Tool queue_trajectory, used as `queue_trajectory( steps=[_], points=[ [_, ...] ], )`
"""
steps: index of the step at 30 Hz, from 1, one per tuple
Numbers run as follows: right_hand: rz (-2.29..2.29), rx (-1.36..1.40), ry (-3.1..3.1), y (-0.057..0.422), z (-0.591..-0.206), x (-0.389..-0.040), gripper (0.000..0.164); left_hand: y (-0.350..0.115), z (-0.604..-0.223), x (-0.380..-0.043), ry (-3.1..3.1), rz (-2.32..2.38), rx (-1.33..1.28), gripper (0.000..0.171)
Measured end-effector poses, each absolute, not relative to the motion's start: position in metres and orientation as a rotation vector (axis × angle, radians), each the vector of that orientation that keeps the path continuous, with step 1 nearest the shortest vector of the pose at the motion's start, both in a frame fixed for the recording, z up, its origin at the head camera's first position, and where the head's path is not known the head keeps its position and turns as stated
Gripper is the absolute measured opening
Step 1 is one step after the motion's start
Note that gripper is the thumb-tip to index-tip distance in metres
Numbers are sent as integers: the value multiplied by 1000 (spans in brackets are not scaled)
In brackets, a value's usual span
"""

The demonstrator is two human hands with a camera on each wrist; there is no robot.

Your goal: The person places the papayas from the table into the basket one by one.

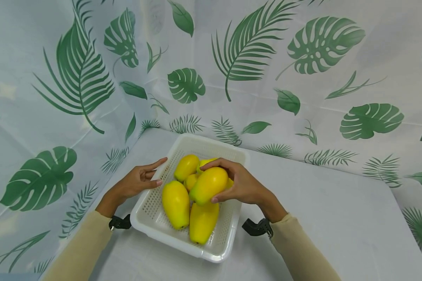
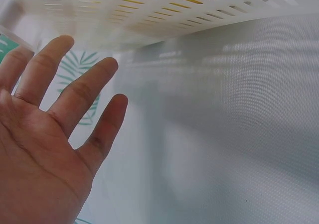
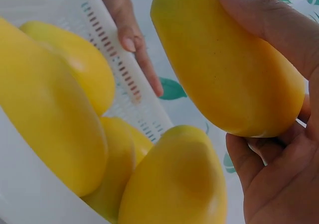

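Note:
A white perforated plastic basket (image 1: 186,246) holds several yellow papayas, smooth and tinged green at one end. Over the pile, my right hand (image 1: 244,185) grips one papaya (image 1: 211,185) between thumb and fingers; the right wrist view shows this held papaya (image 3: 224,59) raised above the others. Below it lie a papaya (image 1: 175,203) on the left and another papaya (image 1: 203,226) toward the near end. At the basket's left side is my left hand (image 1: 137,181), fingers extended at the rim. In the left wrist view those fingers (image 2: 82,92) are spread beside the slotted wall.
The basket stands on a table with a white cover (image 1: 319,218), which extends to the right. White cloth with green leaf prints (image 1: 249,47) hangs behind and to the left. Each wrist carries a black camera mount (image 1: 256,227).

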State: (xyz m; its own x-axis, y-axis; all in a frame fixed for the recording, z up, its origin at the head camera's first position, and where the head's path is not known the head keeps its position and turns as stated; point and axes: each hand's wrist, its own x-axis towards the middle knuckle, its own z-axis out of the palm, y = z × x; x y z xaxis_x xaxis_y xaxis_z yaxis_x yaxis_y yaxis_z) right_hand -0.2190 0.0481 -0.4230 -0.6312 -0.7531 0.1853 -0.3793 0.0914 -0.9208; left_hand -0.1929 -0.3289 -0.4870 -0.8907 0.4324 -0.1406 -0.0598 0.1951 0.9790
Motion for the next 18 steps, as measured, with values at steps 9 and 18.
queue_trajectory(
  steps=[9,18],
  points=[
    [-1533,-1097,2057,44,-422,-219,75,-328,-486,-193,2083,1745,346,77],
    [-1533,-1107,2053,39,-424,-220,75,-329,-486,-193,2085,1742,349,77]
  ],
)
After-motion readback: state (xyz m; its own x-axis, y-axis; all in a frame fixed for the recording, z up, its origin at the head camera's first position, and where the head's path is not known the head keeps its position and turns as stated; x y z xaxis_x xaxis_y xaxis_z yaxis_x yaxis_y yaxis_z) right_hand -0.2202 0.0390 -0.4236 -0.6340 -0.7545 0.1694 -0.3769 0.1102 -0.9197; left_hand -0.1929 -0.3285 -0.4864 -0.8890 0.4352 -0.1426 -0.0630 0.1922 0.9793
